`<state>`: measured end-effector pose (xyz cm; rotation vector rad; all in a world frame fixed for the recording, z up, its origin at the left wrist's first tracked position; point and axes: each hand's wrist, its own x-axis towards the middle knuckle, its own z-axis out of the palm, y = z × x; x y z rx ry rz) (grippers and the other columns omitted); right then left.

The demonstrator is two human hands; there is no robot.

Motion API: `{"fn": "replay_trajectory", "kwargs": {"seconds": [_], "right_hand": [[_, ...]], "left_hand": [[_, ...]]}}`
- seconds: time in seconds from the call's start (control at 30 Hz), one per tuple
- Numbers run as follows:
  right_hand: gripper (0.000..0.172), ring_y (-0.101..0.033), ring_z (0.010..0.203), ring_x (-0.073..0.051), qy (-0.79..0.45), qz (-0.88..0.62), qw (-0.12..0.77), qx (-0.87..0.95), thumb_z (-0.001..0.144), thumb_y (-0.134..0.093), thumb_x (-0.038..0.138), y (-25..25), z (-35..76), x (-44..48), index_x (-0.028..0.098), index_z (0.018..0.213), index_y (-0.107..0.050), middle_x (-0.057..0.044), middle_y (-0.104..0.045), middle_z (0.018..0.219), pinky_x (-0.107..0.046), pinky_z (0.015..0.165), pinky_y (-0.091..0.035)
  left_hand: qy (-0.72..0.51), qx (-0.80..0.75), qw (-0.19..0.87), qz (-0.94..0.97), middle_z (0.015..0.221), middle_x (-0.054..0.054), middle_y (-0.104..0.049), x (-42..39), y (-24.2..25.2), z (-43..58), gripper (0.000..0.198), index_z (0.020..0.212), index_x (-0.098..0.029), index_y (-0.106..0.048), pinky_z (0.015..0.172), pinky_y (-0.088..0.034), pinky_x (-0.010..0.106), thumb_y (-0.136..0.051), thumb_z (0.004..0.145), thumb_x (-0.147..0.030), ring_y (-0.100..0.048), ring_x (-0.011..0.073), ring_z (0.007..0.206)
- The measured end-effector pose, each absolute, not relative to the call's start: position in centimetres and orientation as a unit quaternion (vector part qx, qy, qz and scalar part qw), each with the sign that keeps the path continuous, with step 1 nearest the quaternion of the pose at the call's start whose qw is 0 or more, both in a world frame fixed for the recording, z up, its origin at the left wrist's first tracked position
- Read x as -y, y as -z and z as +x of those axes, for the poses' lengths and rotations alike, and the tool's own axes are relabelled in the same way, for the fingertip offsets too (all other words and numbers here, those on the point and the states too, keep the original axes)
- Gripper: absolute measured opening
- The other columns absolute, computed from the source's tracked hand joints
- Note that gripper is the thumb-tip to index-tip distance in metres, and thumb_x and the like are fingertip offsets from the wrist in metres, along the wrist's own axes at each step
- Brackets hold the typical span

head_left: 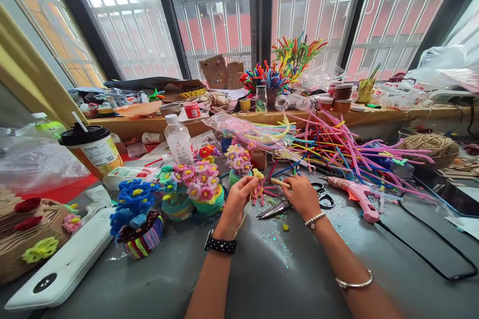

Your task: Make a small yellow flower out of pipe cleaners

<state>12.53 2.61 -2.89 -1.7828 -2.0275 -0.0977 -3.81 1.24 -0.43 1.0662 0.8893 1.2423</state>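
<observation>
My left hand (238, 203) pinches a small pale yellow flower (258, 174) made of fuzzy stem, and a thin yellow stem trails down along the palm. Just to the right, my right hand (304, 198) is closed on a thin wooden stick (279, 182), its tip pointing toward the flower. Black-handled scissors (275, 209) lie on the grey table under and beside my right hand. A small yellow-green ball (285, 228) rests in front of them among scattered glitter. Pots of pink flowers (204, 179) and blue flowers (135, 199) stand left of my left hand.
A pink glue gun (364, 200) with a black cord lies at the right. Behind are a heap of pink fuzzy stems (344, 142) and a clear bottle (178, 139). At the left are a lidded cup (93, 152) and a long white device (63, 264).
</observation>
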Motion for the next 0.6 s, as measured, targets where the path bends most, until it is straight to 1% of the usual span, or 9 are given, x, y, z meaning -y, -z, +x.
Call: {"fn": "replay_trajectory", "kwargs": {"seconds": [0.13, 0.23, 0.3, 0.37, 0.47, 0.53, 0.57, 0.6], "right_hand": [[0.018, -0.048, 0.080, -0.022, 0.040, -0.638, 0.237, 0.731, 0.077, -0.046, 0.023, 3.1, 12.5, -2.4, 0.016, 0.083, -0.062, -0.008, -0.059, 0.080, -0.029, 0.070, -0.035], [0.017, -0.049, 0.079, -0.021, 0.034, -0.634, 0.241, 0.734, 0.077, -0.047, 0.021, 3.4, 12.5, -2.6, 0.015, 0.082, -0.063, -0.008, -0.060, 0.079, -0.030, 0.071, -0.037], [0.018, -0.050, 0.080, -0.021, 0.025, -0.627, 0.264, 0.732, 0.077, -0.046, 0.020, 3.2, 12.4, -2.6, 0.015, 0.083, -0.062, -0.009, -0.060, 0.080, -0.031, 0.073, -0.037], [0.021, -0.051, 0.083, -0.021, 0.018, -0.604, 0.321, 0.729, 0.079, -0.044, 0.023, 2.0, 12.0, -2.3, 0.014, 0.088, -0.061, -0.009, -0.060, 0.085, -0.032, 0.076, -0.038], [0.030, -0.048, 0.096, -0.021, 0.031, -0.503, 0.469, 0.725, 0.083, -0.036, 0.030, -1.4, 10.9, 0.0, 0.016, 0.103, -0.054, -0.009, -0.057, 0.099, -0.036, 0.084, -0.036], [0.037, -0.044, 0.105, -0.023, 0.029, -0.440, 0.548, 0.711, 0.086, -0.024, 0.033, -3.9, 10.3, 2.9, 0.021, 0.113, -0.047, -0.007, -0.055, 0.104, -0.040, 0.086, -0.035], [0.040, -0.043, 0.107, -0.024, 0.023, -0.434, 0.562, 0.704, 0.086, -0.021, 0.036, -4.8, 10.3, 4.5, 0.023, 0.116, -0.044, -0.007, -0.055, 0.103, -0.042, 0.084, -0.036], [0.041, -0.042, 0.107, -0.025, 0.021, -0.441, 0.555, 0.705, 0.085, -0.023, 0.040, -5.4, 10.5, 6.2, 0.026, 0.119, -0.041, -0.006, -0.055, 0.101, -0.043, 0.082, -0.037]], "left_hand": [[-0.545, -0.378, 0.595, 0.455, 0.046, -0.007, -0.039, -1.3, 0.6, -3.8, 0.022, 0.069, -0.013, -0.054, 0.042, -0.025, 0.018, -0.060, 0.063, -0.033, -0.033, 0.0041, 0.042], [-0.546, -0.381, 0.599, 0.445, 0.045, -0.007, -0.039, -1.4, 0.6, -3.9, 0.022, 0.068, -0.013, -0.054, 0.043, -0.025, 0.019, -0.060, 0.063, -0.034, -0.034, 0.0045, 0.042], [-0.547, -0.389, 0.600, 0.436, 0.044, -0.007, -0.040, -1.4, 0.6, -3.9, 0.023, 0.067, -0.013, -0.054, 0.043, -0.025, 0.019, -0.061, 0.062, -0.034, -0.034, 0.0046, 0.042], [-0.551, -0.396, 0.596, 0.430, 0.044, -0.007, -0.041, -1.5, 0.6, -4.0, 0.023, 0.066, -0.013, -0.054, 0.043, -0.025, 0.019, -0.062, 0.061, -0.034, -0.035, 0.0046, 0.042], [-0.552, -0.400, 0.591, 0.432, 0.045, -0.007, -0.042, -1.5, 0.6, -4.0, 0.024, 0.067, -0.013, -0.055, 0.043, -0.025, 0.019, -0.063, 0.060, -0.035, -0.035, 0.0047, 0.043], [-0.550, -0.401, 0.591, 0.433, 0.046, -0.006, -0.042, -1.5, 0.6, -4.0, 0.024, 0.067, -0.013, -0.056, 0.042, -0.024, 0.019, -0.062, 0.060, -0.036, -0.034, 0.0045, 0.042], [-0.549, -0.400, 0.591, 0.434, 0.046, -0.006, -0.041, -1.4, 0.6, -4.0, 0.025, 0.067, -0.013, -0.055, 0.042, -0.023, 0.019, -0.062, 0.060, -0.036, -0.034, 0.0044, 0.042], [-0.549, -0.399, 0.591, 0.436, 0.046, -0.006, -0.041, -1.4, 0.6, -4.0, 0.024, 0.067, -0.013, -0.055, 0.041, -0.023, 0.019, -0.062, 0.060, -0.036, -0.033, 0.0042, 0.042]]}}
